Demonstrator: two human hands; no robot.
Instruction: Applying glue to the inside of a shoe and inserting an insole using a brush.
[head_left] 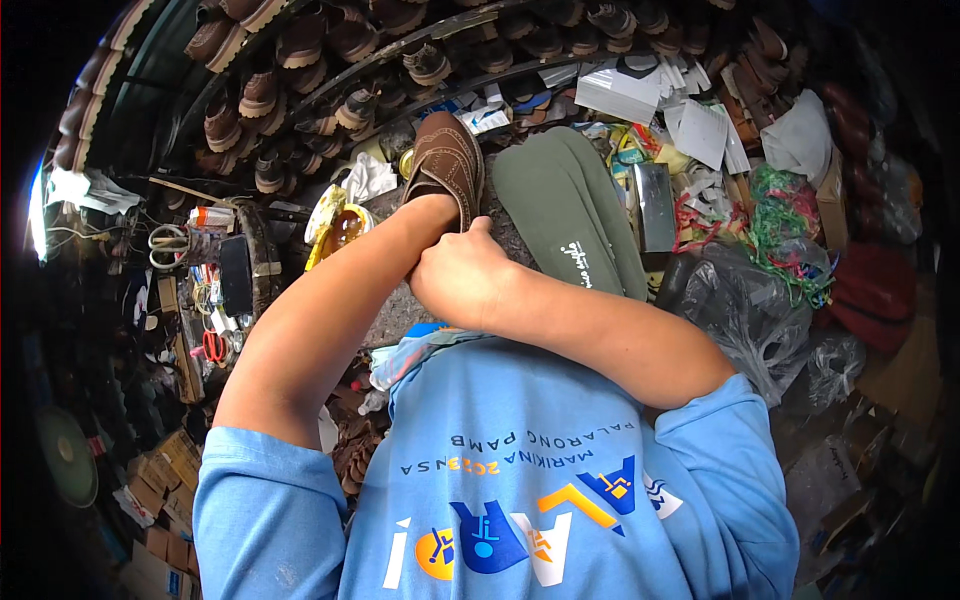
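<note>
A brown leather shoe (pixel 447 150) with punched decoration and stitching points toe away from me, at the centre. My left hand (pixel 434 210) reaches into its opening up to the wrist, so the fingers are hidden inside. At the heel end, my right hand (pixel 462 275) is closed, its knuckles folded and the thumb up against the back of the shoe. To the right of the shoe lies a stack of olive-green insoles (pixel 560 195) with white print on the heel ends. A yellow-rimmed tub of amber glue (pixel 347 228) stands left of my left forearm.
Rows of brown shoes (pixel 300 40) fill racks at the back. On the left are scissors (pixel 214 346), a dark phone (pixel 236 275) and loose tools. A metal tin (pixel 654 207), plastic bags (pixel 745 310) and tangled red-green string (pixel 790 215) crowd the right side.
</note>
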